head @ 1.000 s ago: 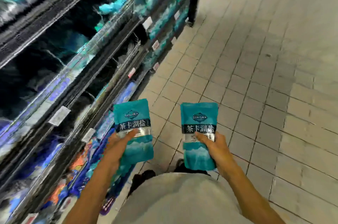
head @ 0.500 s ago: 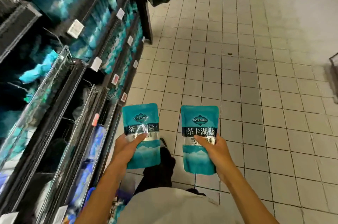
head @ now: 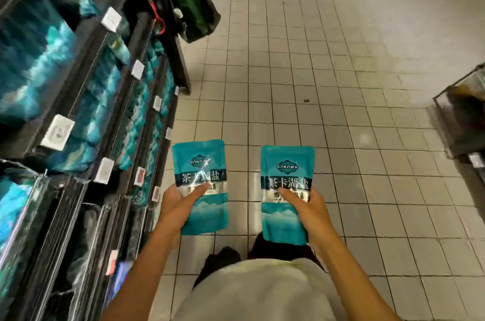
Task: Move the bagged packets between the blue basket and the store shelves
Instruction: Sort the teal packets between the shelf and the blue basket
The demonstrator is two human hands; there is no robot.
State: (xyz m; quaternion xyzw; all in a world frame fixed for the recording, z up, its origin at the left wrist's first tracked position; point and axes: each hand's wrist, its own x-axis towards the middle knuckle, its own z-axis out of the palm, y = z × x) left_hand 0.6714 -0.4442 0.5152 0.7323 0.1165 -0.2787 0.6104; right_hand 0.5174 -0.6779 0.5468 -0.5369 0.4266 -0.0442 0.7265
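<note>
Gripping one packet in each hand, you stood in the aisle with both arms held out in front of your chest. Your left hand [head: 176, 204] closed round the lower left edge of a glossy teal plastic pouch with white lettering on a dark band [head: 200, 184], thumb laid flat across its front and the other fingers hidden behind it. Your right hand [head: 305, 206] held a second matching teal pouch [head: 286, 190] the same way from its lower right side, thumb pressed over the silvery label strip. Both pouches stood nearly upright, faces toward you, side by side and apart, over the floor rather than on any shelf. Each was a flat, rounded-corner bag, smooth and slightly shiny, with a paler mountain print on its lower half.

To your left ran dark metal store shelves [head: 86, 100] in several tiers, stocked with blurred teal packets [head: 34, 58] much like the ones you held, with white price tags [head: 58, 132] clipped along the rails. A dark green bag [head: 195, 11] hung at the far end of that shelving. Under you lay a floor of pale square tiles [head: 341, 84] with dark grout lines. At the right edge stood a wire-sided display bin [head: 462, 116], only partly in view. You wore a light-coloured top [head: 262, 291], and I could not see the basket.
</note>
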